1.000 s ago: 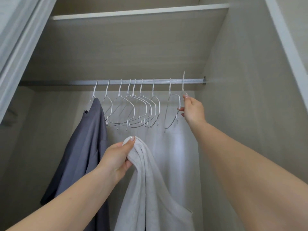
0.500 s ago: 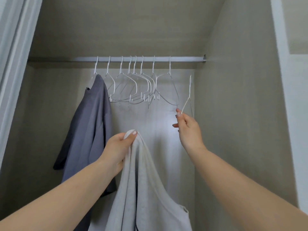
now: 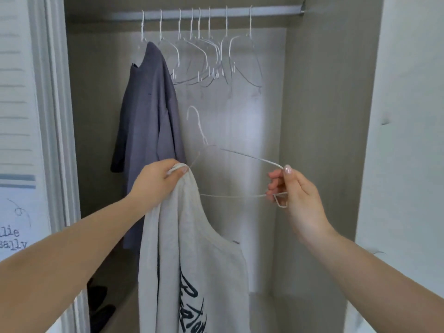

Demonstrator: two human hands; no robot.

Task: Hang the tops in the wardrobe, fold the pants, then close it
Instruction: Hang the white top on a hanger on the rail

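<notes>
Your left hand (image 3: 158, 180) bunches the grey top (image 3: 192, 260) at its shoulder while your right hand (image 3: 292, 191) pinches the hanger (image 3: 230, 164) end, ready for threading it in.

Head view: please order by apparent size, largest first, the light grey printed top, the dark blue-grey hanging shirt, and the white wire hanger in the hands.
1. Light grey printed top, though it is nearest the camera and cut off at the bottom edge.
2. Dark blue-grey hanging shirt, farther back, so true size is unsure.
3. White wire hanger.

bare sleeveless forearms, pale polished nails on right hand (image 3: 296, 188)
</notes>
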